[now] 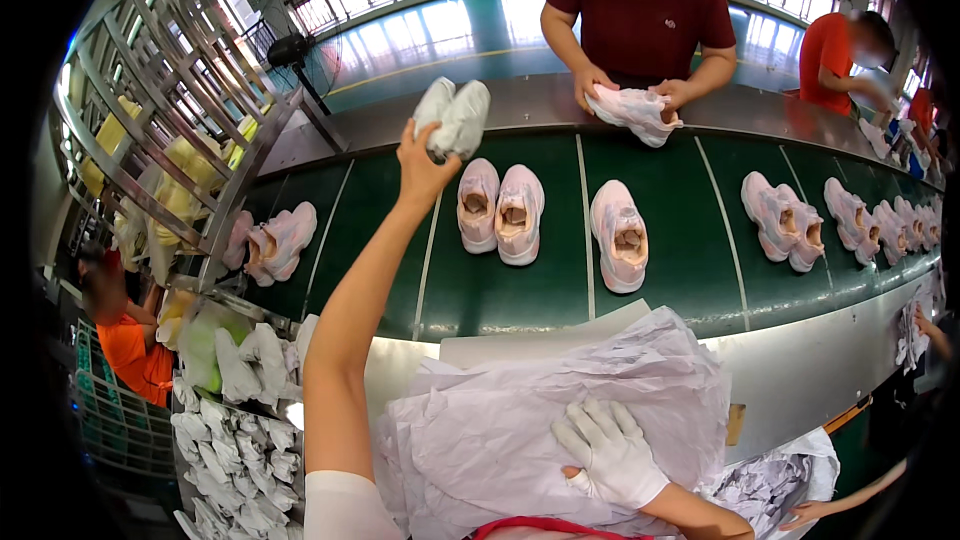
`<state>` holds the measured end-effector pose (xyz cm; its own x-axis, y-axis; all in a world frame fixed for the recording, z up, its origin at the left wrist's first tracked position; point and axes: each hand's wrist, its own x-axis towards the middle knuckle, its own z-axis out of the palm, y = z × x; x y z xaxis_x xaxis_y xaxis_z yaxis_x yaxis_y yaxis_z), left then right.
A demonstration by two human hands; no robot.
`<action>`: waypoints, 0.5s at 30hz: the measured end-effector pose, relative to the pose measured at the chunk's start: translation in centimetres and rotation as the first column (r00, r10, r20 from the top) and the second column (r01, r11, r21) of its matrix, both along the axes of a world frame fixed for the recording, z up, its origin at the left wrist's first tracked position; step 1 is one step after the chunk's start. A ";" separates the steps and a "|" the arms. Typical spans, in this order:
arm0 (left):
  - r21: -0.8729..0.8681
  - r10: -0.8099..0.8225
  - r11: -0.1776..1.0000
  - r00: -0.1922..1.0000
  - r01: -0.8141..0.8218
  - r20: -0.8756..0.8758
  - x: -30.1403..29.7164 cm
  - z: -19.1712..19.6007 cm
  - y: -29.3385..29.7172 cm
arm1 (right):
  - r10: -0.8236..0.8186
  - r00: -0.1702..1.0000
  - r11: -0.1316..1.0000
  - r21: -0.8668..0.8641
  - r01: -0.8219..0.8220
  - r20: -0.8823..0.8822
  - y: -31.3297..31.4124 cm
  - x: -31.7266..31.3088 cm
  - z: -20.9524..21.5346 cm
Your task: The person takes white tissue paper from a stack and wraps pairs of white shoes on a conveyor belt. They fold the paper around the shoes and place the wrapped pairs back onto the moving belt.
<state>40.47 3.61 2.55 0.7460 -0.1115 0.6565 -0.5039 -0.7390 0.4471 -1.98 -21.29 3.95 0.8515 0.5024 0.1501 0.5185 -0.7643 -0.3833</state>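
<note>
My bare left hand reaches far out over the belt, its fingers wrapped round two white, shoe-shaped paper bundles held side by side. Whether anything is inside the paper cannot be seen. Just right of them, a pair of pale pink sneakers stands on the green conveyor belt, toes pointing away. A single pink sneaker is further right. My right hand, in a white glove, lies with fingers spread on a thick stack of thin white paper sheets in front of me.
Across the belt, a person in dark red holds a pink sneaker. More sneakers line the belt to the right. At the left are a metal rack and a heap of crumpled paper wads. Other people work on both sides.
</note>
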 end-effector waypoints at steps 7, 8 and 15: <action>0.121 0.206 0.969 0.975 -0.215 0.084 -0.9 -3.2 9.4 | -0.020 0.999 1.000 0.018 0.021 -0.032 0.1 0.0 -0.7; 0.136 0.233 0.961 0.970 -0.240 0.069 -1.4 -4.1 10.7 | -0.023 0.999 1.000 0.017 0.024 -0.031 0.2 0.1 -0.7; 0.283 0.421 0.896 0.855 -0.341 -0.304 -4.4 -15.3 18.0 | -0.022 0.999 1.000 -0.022 0.023 0.044 0.8 0.1 -1.3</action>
